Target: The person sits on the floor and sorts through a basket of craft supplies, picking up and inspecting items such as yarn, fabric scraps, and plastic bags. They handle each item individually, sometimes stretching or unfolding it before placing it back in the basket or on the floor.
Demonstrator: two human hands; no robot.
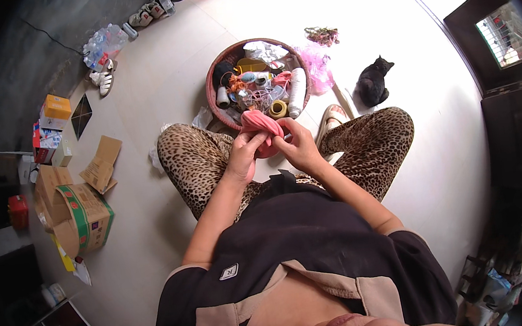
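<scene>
A bunched piece of pink fabric (258, 121) is between my two hands, just in front of the near rim of a round basket (209, 84). My left hand (244, 157) grips its left side, thumb on top. At its right side, my right hand (297, 141) pinches it between thumb and finger. The basket holds a white thread cone (297, 88), a yellowish spool (278, 109), a smaller white spool (222, 97), tangled orange yarn (236, 84), a crumpled white cloth or bag (265, 50) and other sewing odds and ends.
A black cat (372, 82) sits on the tiled floor at the right, near a pink plastic bag (318, 67) and a tangled bundle (322, 36). Cardboard boxes (94, 216) stand at the left. Along the wall are a sandal (104, 79) and a bag of plastic bottles (103, 44).
</scene>
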